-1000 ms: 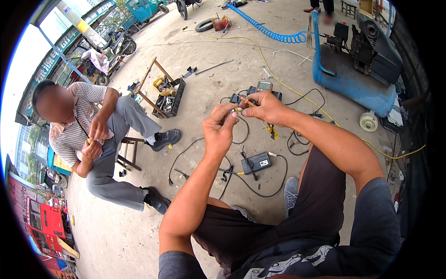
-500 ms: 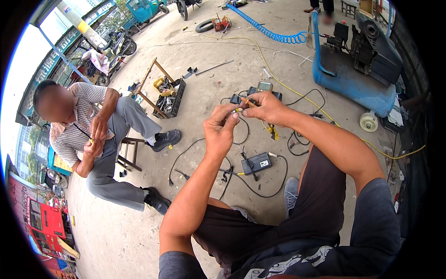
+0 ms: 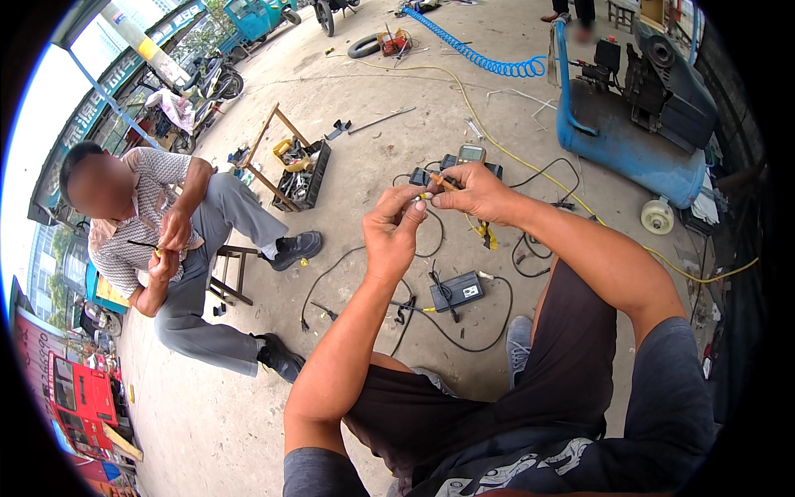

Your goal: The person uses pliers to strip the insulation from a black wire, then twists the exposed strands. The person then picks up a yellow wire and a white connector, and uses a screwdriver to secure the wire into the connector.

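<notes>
An outdoor repair yard. A blue air compressor (image 3: pixel 617 145), a tool crate (image 3: pixel 320 171) and parked motorbikes (image 3: pixel 217 83) show it

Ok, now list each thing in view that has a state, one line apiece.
Left hand: closed, pinching a small yellow piece
Right hand: closed, holding an orange rod
Black box: on the ground, cord on top
Meter: reading too small to tell
Blue hose: coiled
Black crate: open-topped, loaded
Tyre: lying flat
</notes>
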Available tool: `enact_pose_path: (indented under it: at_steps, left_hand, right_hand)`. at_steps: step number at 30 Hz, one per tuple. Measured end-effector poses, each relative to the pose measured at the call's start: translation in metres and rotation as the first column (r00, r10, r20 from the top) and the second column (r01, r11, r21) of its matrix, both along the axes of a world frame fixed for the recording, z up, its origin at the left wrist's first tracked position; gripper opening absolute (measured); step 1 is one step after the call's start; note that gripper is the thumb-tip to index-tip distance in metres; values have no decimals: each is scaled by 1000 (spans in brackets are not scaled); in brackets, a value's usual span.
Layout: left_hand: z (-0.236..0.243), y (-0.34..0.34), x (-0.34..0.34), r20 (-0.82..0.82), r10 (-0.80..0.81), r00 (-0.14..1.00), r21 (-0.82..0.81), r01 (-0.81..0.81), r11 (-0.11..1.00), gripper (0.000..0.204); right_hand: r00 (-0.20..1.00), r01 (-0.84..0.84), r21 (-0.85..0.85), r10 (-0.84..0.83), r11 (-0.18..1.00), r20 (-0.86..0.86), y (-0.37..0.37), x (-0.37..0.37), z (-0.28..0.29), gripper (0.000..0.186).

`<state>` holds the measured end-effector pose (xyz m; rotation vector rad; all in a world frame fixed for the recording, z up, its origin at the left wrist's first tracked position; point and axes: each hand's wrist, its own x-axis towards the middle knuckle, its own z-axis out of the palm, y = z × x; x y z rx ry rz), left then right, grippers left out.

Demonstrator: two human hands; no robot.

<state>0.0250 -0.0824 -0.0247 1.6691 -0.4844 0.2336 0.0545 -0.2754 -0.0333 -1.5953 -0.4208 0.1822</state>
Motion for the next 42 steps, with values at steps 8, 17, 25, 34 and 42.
enact_pose_path:
  at_steps: [8, 17, 25, 34, 42]
  left_hand:
    - [-9, 3, 5, -52, 5, 999, -20, -6, 1000, 21]
    - [-8, 4, 6, -126, 16, 992, -49, -22, 999, 23]
    - [-10, 7, 11, -77, 141, 987, 121, -131, 984, 33]
    - [-14, 17, 19, -101, 295, 950, 75, -289, 955, 31]
    - [-11, 2, 11, -330, 29, 943, -32, -42, 999, 25]
  right_hand:
    - [1000, -1, -20, 2, 1000, 7, 0, 2, -5, 23]
    - [1000, -7, -45, 7, 999, 0, -1, 4, -6, 23]
    - [999, -5, -42, 3, 999, -46, 0, 2, -4, 25]
    - [996, 49, -55, -53, 997, -78, -2, 2, -2, 26]
    - [997, 22, -105, -30, 994, -75, -1, 2, -4, 27]
